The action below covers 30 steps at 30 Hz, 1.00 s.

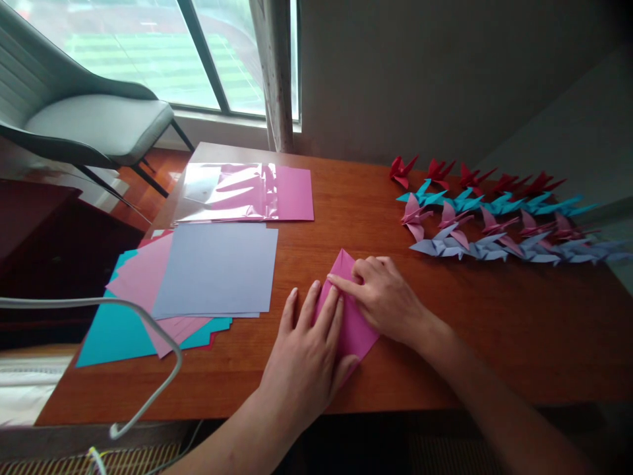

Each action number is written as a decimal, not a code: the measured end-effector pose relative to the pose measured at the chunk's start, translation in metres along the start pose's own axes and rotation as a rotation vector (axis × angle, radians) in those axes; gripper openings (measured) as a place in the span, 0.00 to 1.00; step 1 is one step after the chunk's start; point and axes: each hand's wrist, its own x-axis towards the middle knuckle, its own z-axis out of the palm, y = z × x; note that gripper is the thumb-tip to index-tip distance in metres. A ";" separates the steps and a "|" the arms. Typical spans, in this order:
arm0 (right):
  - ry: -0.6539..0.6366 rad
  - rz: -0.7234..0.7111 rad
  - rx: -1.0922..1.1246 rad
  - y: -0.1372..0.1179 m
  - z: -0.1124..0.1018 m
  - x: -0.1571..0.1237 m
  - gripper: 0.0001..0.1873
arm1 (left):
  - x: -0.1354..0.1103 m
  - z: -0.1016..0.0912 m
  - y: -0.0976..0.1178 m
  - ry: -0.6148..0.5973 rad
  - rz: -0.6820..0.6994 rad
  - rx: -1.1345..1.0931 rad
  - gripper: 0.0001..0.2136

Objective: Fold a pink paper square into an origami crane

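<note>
A folded pink paper [355,330] lies on the wooden table [445,316] near its front edge. My left hand [306,353] lies flat on the paper's left side with fingers stretched out. My right hand [383,297] rests on the paper's upper right part, its index finger pressing along a fold and the other fingers curled. Much of the paper is hidden under both hands.
A stack of lilac, pink and teal sheets [198,284] lies to the left. Behind it is a clear packet of pink paper [247,191]. Rows of red, teal, pink and lilac paper cranes [494,218] fill the right back. A grey chair [93,119] stands by the window.
</note>
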 end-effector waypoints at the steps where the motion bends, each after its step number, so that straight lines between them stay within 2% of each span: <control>1: -0.001 0.023 -0.024 0.004 0.000 0.001 0.21 | 0.000 0.000 0.000 -0.003 -0.002 -0.005 0.34; 6: -0.010 0.182 -0.141 0.023 -0.002 0.015 0.23 | 0.000 -0.001 0.000 -0.023 -0.008 -0.016 0.34; 11: -0.018 0.189 -0.158 0.023 -0.004 0.024 0.22 | 0.000 -0.002 0.000 -0.034 -0.014 -0.022 0.34; 18: 0.018 0.112 -0.152 0.005 0.001 0.014 0.21 | 0.000 0.000 0.001 -0.015 -0.011 -0.023 0.34; 22: 0.067 -0.031 -0.079 -0.001 0.003 0.005 0.20 | 0.000 0.000 0.000 -0.003 -0.008 -0.018 0.34; 27: -0.021 -0.139 0.059 0.006 -0.005 0.013 0.19 | 0.000 0.000 0.000 -0.004 -0.002 -0.005 0.34; 30: -0.065 -0.255 0.139 0.012 -0.010 0.024 0.16 | 0.001 -0.001 -0.001 -0.017 0.001 0.006 0.34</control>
